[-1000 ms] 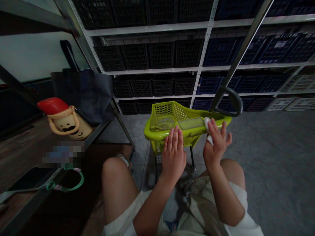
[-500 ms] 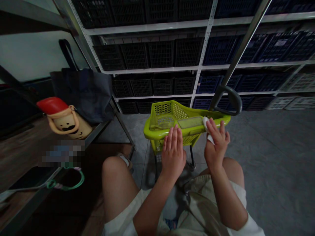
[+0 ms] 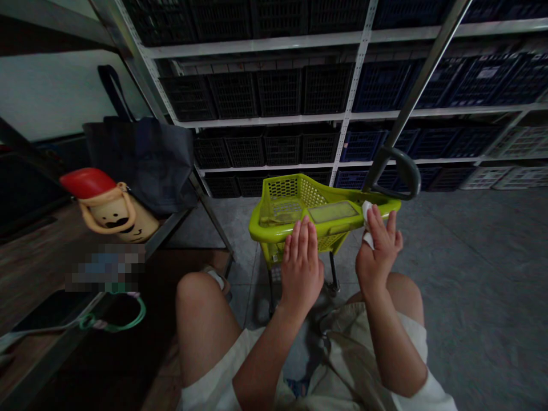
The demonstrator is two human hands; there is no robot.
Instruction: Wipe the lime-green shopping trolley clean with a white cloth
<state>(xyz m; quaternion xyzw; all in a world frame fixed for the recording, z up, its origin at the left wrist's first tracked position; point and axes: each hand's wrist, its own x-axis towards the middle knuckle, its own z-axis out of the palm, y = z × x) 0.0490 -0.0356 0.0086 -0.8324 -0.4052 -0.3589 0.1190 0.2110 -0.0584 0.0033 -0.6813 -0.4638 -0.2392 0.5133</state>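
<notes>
A yellow-green shopping cart point(image 3: 274, 233) with a perforated basket stands in front of my knees. My left hand point(image 3: 302, 268) lies on the near rim, fingers stretched out, with nothing in it. On the rim further right, my right hand point(image 3: 379, 251) presses a white wipe point(image 3: 367, 210), probably tissue or thin cloth. Part of the wipe shows below the fingers by the thumb, and the rest is covered by the hand. Between the two hands, a pale rectangular panel point(image 3: 333, 213) is set into the cart's top edge. A grey looped handle point(image 3: 411, 174) rises at the cart's right end.
Behind the cart, a white metal rack point(image 3: 274, 121) holds rows of black crates point(image 3: 280, 94) and blue crates point(image 3: 381, 85). At left, a shelf carries a dark tote bag point(image 3: 165, 165), a red-capped container with a moustache face point(image 3: 113, 211) and a green cord point(image 3: 139, 314).
My right hand has slid the white wipe slightly to the right along the rim. My left hand stays in the same place on the cart.
</notes>
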